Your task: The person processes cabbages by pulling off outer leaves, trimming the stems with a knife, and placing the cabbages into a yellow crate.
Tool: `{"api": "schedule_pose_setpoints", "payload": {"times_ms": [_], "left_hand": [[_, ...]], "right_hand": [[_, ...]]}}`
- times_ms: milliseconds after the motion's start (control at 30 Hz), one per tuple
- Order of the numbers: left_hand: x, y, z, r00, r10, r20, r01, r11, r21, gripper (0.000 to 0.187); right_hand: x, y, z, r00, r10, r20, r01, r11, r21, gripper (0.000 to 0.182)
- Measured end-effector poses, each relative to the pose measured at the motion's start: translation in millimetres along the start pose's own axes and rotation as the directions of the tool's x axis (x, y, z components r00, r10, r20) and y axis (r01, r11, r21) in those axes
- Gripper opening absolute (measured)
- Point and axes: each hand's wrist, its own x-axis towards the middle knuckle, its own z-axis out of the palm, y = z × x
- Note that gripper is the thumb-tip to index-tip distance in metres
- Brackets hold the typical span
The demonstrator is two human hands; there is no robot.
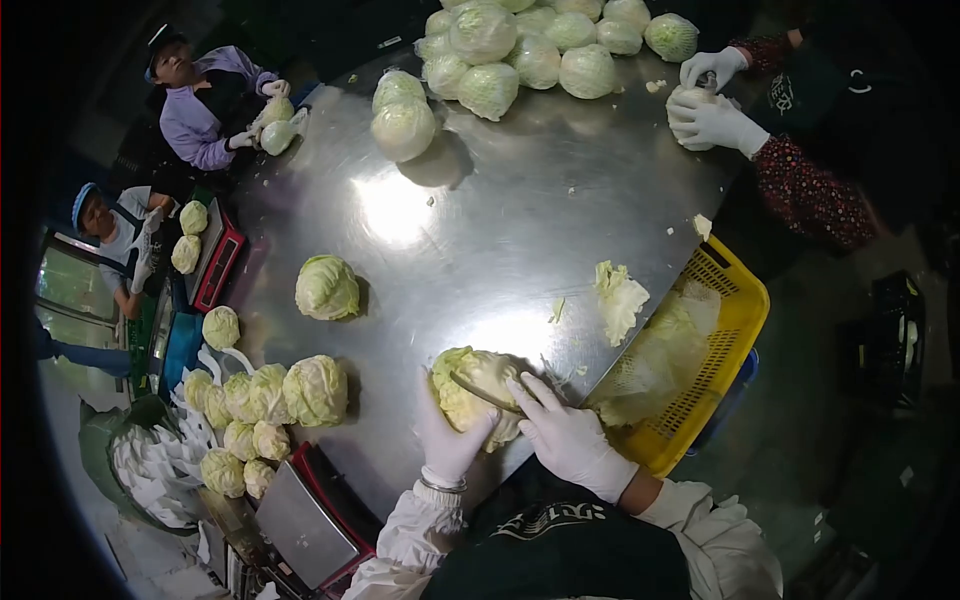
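Observation:
Near the bottom edge of the metal table (520, 220), my gloved left hand (452, 435) is wrapped round the left side of a pale green cabbage (470, 385). A dark, thin knife blade (485, 393) lies across this cabbage. Its handle end runs under my gloved right hand (570, 440), whose fingers press on the cabbage's right side; the handle itself is hidden. Loose leaves (620, 300) lie to the right, beside a yellow crate (735, 350) holding more leaves. A single cabbage (327, 288) sits up and to the left of my hands.
Wrapped cabbages (530, 50) are piled at the table's far side. Several bare cabbages (315, 390) stand at the left, near a scale (305, 525) and a green bag (110, 460). A co-worker's gloved hands (715, 120) hold a cabbage at upper right; two people work at upper left.

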Motion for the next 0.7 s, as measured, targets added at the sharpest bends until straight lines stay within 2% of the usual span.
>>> {"api": "schedule_pose_setpoints", "payload": {"times_ms": [67,167,233,300,367,433,467,500,533,600,633,667,700], "left_hand": [[4,1,-2,0.996,0.065,0.054,-0.076,0.968,0.239,0.110],[7,12,6,0.997,0.072,0.030,-0.076,0.976,0.205,0.103],[7,15,9,0.997,0.074,0.020,-0.076,0.983,0.165,0.100],[8,16,12,0.996,0.086,-0.020,-0.079,0.972,0.221,0.095],[8,11,9,0.996,0.093,0.010,-0.092,0.960,0.266,0.094],[8,3,7,0.995,0.094,0.042,-0.102,0.946,0.308,0.095],[12,-1,9,0.996,0.084,-0.018,-0.075,0.953,0.293,0.094],[12,-3,11,0.994,0.075,-0.077,-0.051,0.959,0.278,0.095],[11,-2,12,0.994,0.077,-0.071,-0.055,0.961,0.273,0.095],[7,12,13,0.995,0.102,0.005,-0.096,0.922,0.374,0.097],[-1,20,16,0.980,0.193,0.045,-0.190,0.856,0.482,0.103],[-5,20,18,0.978,0.203,0.052,-0.203,0.853,0.480,0.103],[-9,18,18,0.963,0.253,0.090,-0.262,0.813,0.520,0.105]], "right_hand": [[3,-2,0,0.998,0.031,0.050,-0.031,0.999,0.007,0.057],[12,-3,-4,0.998,0.060,0.012,-0.059,0.996,-0.068,0.060],[19,-2,-2,0.998,-0.008,-0.065,-0.004,0.984,-0.177,0.063],[27,-4,-1,0.997,-0.010,-0.079,-0.007,0.976,-0.218,0.063],[36,-5,-1,0.996,-0.015,-0.090,-0.008,0.967,-0.256,0.064],[43,-6,-2,0.999,-0.019,-0.041,0.005,0.948,-0.319,0.060],[46,-4,-1,0.999,-0.011,-0.040,-0.003,0.946,-0.324,0.060],[50,0,3,0.993,-0.067,-0.097,0.030,0.941,-0.338,0.055],[55,2,3,0.980,-0.126,-0.156,0.063,0.932,-0.357,0.050],[73,9,-12,0.986,-0.077,-0.147,0.029,0.952,-0.306,0.043],[88,24,-17,0.996,0.045,-0.082,-0.065,0.962,-0.266,0.038],[99,37,-20,0.987,0.161,-0.015,-0.161,0.960,-0.230,0.034],[101,44,-22,0.986,0.164,-0.024,-0.165,0.960,-0.226,0.034]]}}
